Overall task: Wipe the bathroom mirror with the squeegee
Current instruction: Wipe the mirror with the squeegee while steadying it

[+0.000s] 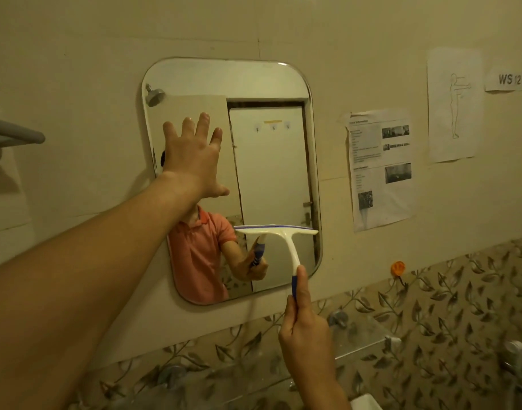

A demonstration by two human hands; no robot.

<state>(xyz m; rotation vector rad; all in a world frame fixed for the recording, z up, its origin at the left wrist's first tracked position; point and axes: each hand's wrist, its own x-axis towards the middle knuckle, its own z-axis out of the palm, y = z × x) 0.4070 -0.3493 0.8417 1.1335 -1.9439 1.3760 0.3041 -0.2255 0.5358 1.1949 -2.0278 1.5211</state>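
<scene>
The right hand [305, 327] is gripping the squeegee [283, 241] by its blue handle, blade lying against the lower mirror [271, 161]. The left hand [191, 158], fingers spread, is bracing the glass. The tool is probably light and rigid; the handle is the correct hold.

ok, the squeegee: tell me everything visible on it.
The squeegee is T-shaped white plastic with a thin blue strip along the blade edge and a blue grip. The right hand grips the blue end, thumb along the handle. The head lies roughly level, blade up, seemingly against the lower right of the mirror.

Dim yellowish indoor light, soft focus, wide-angle bowing at edges
</scene>
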